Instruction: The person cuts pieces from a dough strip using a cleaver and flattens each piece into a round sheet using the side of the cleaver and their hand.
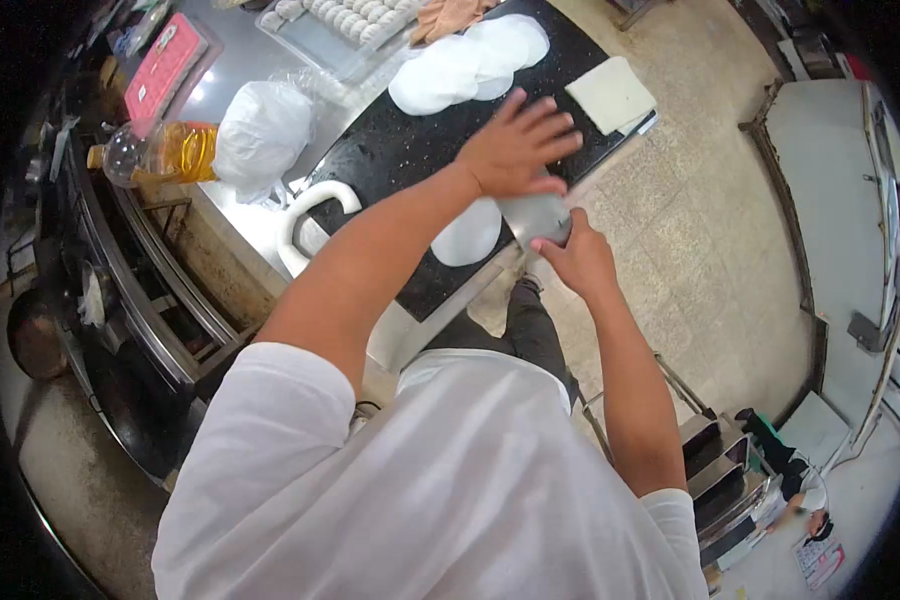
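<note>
My left hand (520,145) is spread over the black worktop (370,150), its fingers apart and its thumb by the top of a wide metal blade (535,213). Whether it touches the blade I cannot tell. The blade's lower end is in my right hand (578,258), at the worktop's front edge. Just left of the blade lies a thin round white sheet (467,235), partly hidden by my left arm. More round white sheets (460,70) overlap at the back. A curved white roll (292,232), perhaps dough, lies to the left.
On the left are an oil bottle (160,152), a plastic bag (260,140) with white contents and a pink-lidded box (165,72). A tray (335,55) of white pieces and an orange cloth (450,18) lie behind. A pale square stack (612,95) sits back right.
</note>
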The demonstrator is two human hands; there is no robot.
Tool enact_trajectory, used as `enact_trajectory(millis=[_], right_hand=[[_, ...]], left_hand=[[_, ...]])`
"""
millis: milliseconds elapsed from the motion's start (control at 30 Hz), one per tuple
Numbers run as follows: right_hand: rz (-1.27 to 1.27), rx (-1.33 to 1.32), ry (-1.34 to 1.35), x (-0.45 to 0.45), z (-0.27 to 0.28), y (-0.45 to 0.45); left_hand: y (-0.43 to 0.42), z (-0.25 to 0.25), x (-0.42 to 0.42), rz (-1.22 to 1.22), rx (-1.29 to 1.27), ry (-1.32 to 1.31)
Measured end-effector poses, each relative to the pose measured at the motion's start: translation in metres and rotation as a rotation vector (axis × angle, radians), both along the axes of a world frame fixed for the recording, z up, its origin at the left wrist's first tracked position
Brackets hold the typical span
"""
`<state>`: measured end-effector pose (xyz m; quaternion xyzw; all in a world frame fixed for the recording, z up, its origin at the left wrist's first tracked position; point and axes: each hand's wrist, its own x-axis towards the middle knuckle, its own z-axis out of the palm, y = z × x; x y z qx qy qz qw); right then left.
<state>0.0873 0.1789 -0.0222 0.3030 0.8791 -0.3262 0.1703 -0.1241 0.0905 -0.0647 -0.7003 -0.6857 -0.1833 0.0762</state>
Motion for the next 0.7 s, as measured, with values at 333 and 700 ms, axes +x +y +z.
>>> enact_trajectory(millis=[333, 700], right_hand=[[-0.117, -0.153, -0.042, 0.145, 0.018, -0.109], [0.104, -0.047, 0.156, -0.012, -0.001, -0.060]], left_hand=[[-0.116, 0.047, 0.033, 0.514, -0.534, -0.942], [-0.139, 0.016, 0.069, 0.661, 0.204, -0.839]])
